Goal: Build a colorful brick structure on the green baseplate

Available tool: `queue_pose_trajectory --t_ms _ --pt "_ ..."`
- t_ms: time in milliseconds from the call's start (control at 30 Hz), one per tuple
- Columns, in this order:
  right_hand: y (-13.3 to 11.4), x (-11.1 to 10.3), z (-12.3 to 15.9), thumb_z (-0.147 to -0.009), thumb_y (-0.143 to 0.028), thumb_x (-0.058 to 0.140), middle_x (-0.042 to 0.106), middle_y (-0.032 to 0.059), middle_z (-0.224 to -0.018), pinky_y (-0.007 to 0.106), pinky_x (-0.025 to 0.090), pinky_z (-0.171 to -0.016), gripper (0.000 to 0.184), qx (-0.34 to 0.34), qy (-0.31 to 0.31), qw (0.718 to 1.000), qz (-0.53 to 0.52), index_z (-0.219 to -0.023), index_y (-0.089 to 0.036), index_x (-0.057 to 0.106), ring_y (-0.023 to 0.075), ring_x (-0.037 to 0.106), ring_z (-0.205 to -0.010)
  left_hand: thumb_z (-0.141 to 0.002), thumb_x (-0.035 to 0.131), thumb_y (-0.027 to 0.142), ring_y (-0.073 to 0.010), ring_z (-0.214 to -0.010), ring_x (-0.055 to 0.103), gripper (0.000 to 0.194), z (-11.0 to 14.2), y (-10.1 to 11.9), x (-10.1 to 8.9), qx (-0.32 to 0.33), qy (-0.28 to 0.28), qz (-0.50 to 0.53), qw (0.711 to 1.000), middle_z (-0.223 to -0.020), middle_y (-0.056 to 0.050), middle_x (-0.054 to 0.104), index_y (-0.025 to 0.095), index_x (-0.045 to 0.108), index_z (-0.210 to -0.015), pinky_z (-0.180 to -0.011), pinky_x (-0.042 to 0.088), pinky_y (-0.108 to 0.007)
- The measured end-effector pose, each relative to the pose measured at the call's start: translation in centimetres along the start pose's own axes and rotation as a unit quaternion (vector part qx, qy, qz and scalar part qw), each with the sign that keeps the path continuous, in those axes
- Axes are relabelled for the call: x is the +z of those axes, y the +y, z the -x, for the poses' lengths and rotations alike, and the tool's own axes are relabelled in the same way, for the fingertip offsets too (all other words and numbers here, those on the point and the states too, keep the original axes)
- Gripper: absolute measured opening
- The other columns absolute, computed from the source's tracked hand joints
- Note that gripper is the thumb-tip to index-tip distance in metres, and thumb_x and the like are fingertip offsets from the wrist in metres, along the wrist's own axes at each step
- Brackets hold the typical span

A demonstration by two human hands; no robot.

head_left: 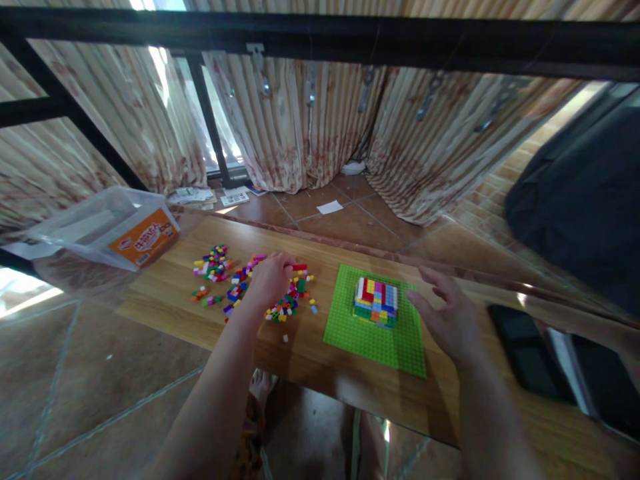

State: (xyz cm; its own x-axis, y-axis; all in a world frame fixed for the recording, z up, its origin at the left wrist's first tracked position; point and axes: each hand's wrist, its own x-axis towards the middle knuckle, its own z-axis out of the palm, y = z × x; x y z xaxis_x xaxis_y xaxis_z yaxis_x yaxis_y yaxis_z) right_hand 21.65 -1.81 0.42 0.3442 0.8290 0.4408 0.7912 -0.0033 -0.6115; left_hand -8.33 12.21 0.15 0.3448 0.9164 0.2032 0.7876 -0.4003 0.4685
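Observation:
My left hand (pixel 273 279) is over the loose toy bricks (pixel 239 283), with its fingers closed in a pinch. A long red brick (pixel 300 267) sticks out at its fingertips. Below and around this hand, small bricks of many colours lie scattered. To the right, a green baseplate (pixel 345 330) carries a low block-shaped build (pixel 376 303) of stacked coloured bricks, with white, red, yellow and blue ones on top. My right hand (pixel 445 310) hovers at the baseplate's right edge, fingers apart and holding nothing; it does not touch the build.
A clear plastic box (pixel 107 223) with an orange label stands at the wooden table's (pixel 310 353) left end. Two dark phone-like devices (pixel 525 350) (pixel 607 380) lie at the right. A black metal bar (pixel 320 37) crosses above, before curtains (pixel 300 127).

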Motion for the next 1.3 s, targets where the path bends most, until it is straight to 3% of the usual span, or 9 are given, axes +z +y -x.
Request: queue_pose_trajectory --t_ms 233,367,500,567,700,800,900,1100,1300 --pt "-0.6 0.4 0.1 -0.082 -0.044 0.058 0.070 0.0071 -0.105 0.044 0.051 -0.088 0.033 0.028 0.025 0.999 -0.036 -0.106 -0.023 0.068 0.0240 0.065 -0.095 -0.081 0.046 0.012 -0.0166 -0.078 0.061 0.019 0.8 1.4 0.0 0.037 0.011 0.112 0.993 -0.081 -0.004 0.068 0.016 0.065 -0.083 -0.075 0.048 -0.028" --pt "-3.0 2.2 0.9 -0.084 -0.042 0.058 0.072 0.0046 -0.094 0.037 0.053 -0.080 0.026 0.028 0.008 0.997 -0.072 -0.096 -0.023 0.070 0.0214 0.067 -0.084 -0.080 0.049 0.013 -0.0156 -0.073 0.060 0.020 1.2 -0.1 -1.1 -0.014 0.041 0.117 0.992 -0.077 -0.003 0.068 0.016 0.068 -0.085 -0.071 0.048 -0.026" --pt "-6.6 5.3 2.1 -0.087 -0.037 0.055 0.072 0.0038 -0.093 0.034 0.053 -0.077 0.021 -0.036 -0.076 0.989 -0.125 -0.093 -0.025 0.070 0.0200 0.067 -0.085 -0.080 0.050 0.015 -0.0148 -0.070 0.061 0.021 1.8 -2.5 -2.7 -0.068 0.068 0.142 0.985 -0.078 -0.004 0.070 0.015 0.070 -0.087 -0.067 0.048 -0.025" --pt "-8.1 6.9 2.7 -0.088 -0.035 0.053 0.072 0.0039 -0.092 0.034 0.052 -0.078 0.020 -0.067 -0.121 0.982 -0.129 -0.093 -0.025 0.069 0.0197 0.067 -0.085 -0.079 0.050 0.015 -0.0142 -0.068 0.061 0.021 2.2 -3.3 -3.4 -0.068 0.041 0.163 0.983 -0.077 -0.003 0.070 0.015 0.070 -0.086 -0.066 0.048 -0.024" --pt "-9.9 9.5 3.2 -0.090 -0.030 0.051 0.070 0.0048 -0.094 0.033 0.051 -0.077 0.020 -0.088 -0.191 0.968 -0.134 -0.096 -0.024 0.068 0.0194 0.066 -0.084 -0.076 0.054 0.015 -0.0130 -0.066 0.061 0.017 3.1 -4.1 -4.2 -0.026 -0.081 0.195 0.977 -0.073 -0.002 0.070 0.015 0.070 -0.081 -0.063 0.047 -0.022" --pt "-10.7 10.9 3.4 -0.090 -0.030 0.050 0.069 0.0049 -0.093 0.032 0.050 -0.077 0.021 -0.092 -0.211 0.962 -0.144 -0.097 -0.023 0.068 0.0192 0.065 -0.085 -0.073 0.055 0.014 -0.0122 -0.062 0.060 0.015 3.8 -4.4 -4.3 -0.008 -0.162 0.212 0.964 -0.070 0.000 0.069 0.015 0.069 -0.079 -0.057 0.045 -0.020" --pt "-11.2 12.1 3.6 -0.090 -0.031 0.050 0.069 0.0047 -0.093 0.031 0.050 -0.076 0.021 -0.095 -0.217 0.960 -0.147 -0.097 -0.023 0.068 0.0188 0.066 -0.085 -0.071 0.054 0.012 -0.0124 -0.060 0.060 0.019 4.3 -5.0 -4.4 -0.008 -0.189 0.207 0.960 -0.068 0.001 0.068 0.015 0.069 -0.081 -0.055 0.043 -0.020" --pt "-12.0 14.1 3.6 -0.089 -0.030 0.049 0.070 0.0057 -0.097 0.032 0.051 -0.079 0.023 -0.114 -0.222 0.959 -0.136 -0.099 -0.022 0.069 0.0189 0.066 -0.088 -0.068 0.057 0.009 -0.0148 -0.074 0.063 0.024 4.7 -7.0 -5.5 -0.054 -0.106 0.171 0.978 -0.082 -0.003 0.071 0.014 0.070 -0.087 -0.067 0.047 -0.022" --pt "-15.1 17.5 -0.5 -0.087 -0.032 0.049 0.073 0.0058 -0.098 0.033 0.049 -0.079 0.027 -0.082 -0.210 0.974 -0.021 -0.097 -0.022 0.071 0.0211 0.067 -0.088 -0.078 0.051 0.013 -0.0138 -0.067 0.059 0.019 4.8 -8.3 -6.8 -0.114 -0.001 0.149 0.982 -0.073 -0.003 0.068 0.014 0.070 -0.082 -0.060 0.041 -0.022"
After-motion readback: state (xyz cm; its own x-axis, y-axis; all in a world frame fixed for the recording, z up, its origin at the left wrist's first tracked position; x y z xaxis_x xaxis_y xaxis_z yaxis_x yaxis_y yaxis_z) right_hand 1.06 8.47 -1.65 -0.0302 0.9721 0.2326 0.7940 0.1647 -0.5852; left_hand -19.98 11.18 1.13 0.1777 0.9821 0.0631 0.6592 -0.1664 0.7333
